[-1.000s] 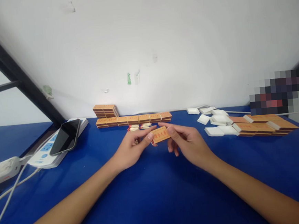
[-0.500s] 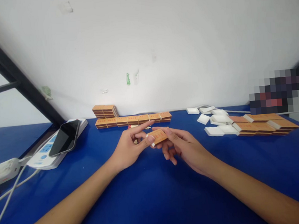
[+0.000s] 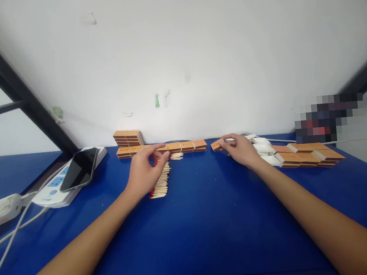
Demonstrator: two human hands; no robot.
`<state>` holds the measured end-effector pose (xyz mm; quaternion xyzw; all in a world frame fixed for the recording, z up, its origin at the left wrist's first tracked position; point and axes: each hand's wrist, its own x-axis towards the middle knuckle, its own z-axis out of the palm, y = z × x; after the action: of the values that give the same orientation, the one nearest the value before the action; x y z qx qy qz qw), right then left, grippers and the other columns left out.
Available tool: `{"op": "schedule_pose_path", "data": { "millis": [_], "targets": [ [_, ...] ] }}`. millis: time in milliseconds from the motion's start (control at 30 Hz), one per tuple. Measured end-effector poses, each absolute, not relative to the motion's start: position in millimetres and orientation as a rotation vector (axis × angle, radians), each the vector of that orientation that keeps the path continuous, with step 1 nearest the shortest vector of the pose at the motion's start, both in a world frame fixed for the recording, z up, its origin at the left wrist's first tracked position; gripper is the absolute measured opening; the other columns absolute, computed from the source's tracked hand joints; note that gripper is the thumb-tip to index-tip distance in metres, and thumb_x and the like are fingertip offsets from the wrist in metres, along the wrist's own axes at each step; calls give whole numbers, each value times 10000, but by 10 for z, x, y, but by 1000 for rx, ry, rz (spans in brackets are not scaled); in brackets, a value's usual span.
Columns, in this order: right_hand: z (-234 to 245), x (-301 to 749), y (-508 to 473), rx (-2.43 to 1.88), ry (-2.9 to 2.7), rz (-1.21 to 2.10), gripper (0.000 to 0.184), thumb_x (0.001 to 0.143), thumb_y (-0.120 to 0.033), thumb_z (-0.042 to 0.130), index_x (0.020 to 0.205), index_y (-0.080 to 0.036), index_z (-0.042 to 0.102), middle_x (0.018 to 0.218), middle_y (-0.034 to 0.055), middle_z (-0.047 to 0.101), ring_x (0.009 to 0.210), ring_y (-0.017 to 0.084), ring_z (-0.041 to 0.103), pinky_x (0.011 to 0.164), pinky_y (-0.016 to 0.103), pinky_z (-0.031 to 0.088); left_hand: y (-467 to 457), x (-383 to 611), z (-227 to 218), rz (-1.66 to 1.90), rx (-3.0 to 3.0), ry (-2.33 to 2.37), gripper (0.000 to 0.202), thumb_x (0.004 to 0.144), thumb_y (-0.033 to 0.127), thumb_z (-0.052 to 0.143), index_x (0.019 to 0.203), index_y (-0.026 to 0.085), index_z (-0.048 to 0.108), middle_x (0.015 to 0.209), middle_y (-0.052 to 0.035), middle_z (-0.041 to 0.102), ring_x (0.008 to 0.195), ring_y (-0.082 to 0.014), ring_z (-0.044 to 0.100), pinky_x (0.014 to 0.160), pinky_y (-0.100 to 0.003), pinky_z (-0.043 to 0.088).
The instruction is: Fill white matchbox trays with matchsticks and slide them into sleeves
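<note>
My right hand (image 3: 241,150) reaches to the far right of the blue table (image 3: 209,220) and grips an orange matchbox (image 3: 216,144), just past the right end of a row of orange matchboxes (image 3: 184,146) along the wall. My left hand (image 3: 144,169) is over a loose pile of red-tipped matches (image 3: 159,185). Its thumb and fingers are curled in a pinch at the pile's far end. A few more matches (image 3: 176,156) lie in front of the row.
A short stack of matchboxes (image 3: 128,137) stands at the back left. White inner trays (image 3: 262,143) and flat orange sleeves (image 3: 308,155) lie at the right. A dark phone (image 3: 79,167) rests on a white power strip (image 3: 52,188), with cables (image 3: 10,238) at the left edge.
Both hands held one matchbox at the table's middle; now they have parted. My right hand carried the box to the far right and my left hand moved onto the matches.
</note>
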<state>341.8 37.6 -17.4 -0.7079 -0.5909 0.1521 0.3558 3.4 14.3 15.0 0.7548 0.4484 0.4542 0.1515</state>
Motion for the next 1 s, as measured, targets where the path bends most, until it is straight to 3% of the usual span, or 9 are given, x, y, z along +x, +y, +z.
{"op": "schedule_pose_path", "data": {
  "millis": [100, 200, 400, 600, 800, 1000],
  "targets": [
    [-220, 3336, 434, -1886, -1564, 253, 391, 971, -402, 632, 1242, -131, 710, 978, 129, 793, 914, 271, 718, 763, 358, 508, 232, -51, 181, 1314, 2232, 1417, 333, 951, 420, 656, 1175, 195, 758, 834, -22, 758, 836, -221, 664, 845, -371, 489],
    [-231, 3273, 426, -1917, -1609, 167, 417, 963, -411, 643, 1258, -130, 730, 1053, 141, 783, 996, 304, 701, 805, 384, 491, 294, -118, 219, 1308, 2227, 1499, 333, 951, 417, 636, 1149, 184, 768, 829, -28, 759, 822, -229, 665, 818, -375, 488],
    [-270, 3248, 402, -1911, -1709, 118, 292, 949, -332, 656, 1141, -157, 789, 1049, 118, 781, 931, 261, 704, 783, 347, 490, 317, -133, 202, 1284, 2259, 1488, 320, 947, 402, 631, 1134, 178, 763, 835, -33, 765, 828, -236, 668, 834, -386, 493],
    [-282, 3262, 390, -1884, -1713, 25, 367, 973, -363, 607, 1184, -107, 765, 1054, 155, 744, 941, 282, 676, 811, 379, 491, 288, -96, 163, 1274, 2349, 1480, 298, 958, 393, 631, 1137, 186, 751, 861, -40, 773, 886, -261, 646, 861, -406, 467],
    [-275, 3102, 353, -1725, -1842, -5, 349, 995, -291, 546, 1227, -169, 776, 1005, 123, 687, 982, 266, 623, 901, 375, 480, 290, -88, 140, 1274, 2399, 1462, 267, 960, 372, 629, 1129, 202, 747, 858, -31, 777, 905, -273, 631, 877, -416, 465],
    [-272, 3017, 313, -1654, -1865, 41, 304, 974, -263, 552, 1102, -180, 814, 950, 115, 644, 939, 268, 603, 876, 389, 484, 288, -89, 138, 1277, 2415, 1456, 271, 971, 362, 622, 1132, 185, 749, 865, -31, 780, 906, -272, 628, 885, -411, 457]
  ]
}}
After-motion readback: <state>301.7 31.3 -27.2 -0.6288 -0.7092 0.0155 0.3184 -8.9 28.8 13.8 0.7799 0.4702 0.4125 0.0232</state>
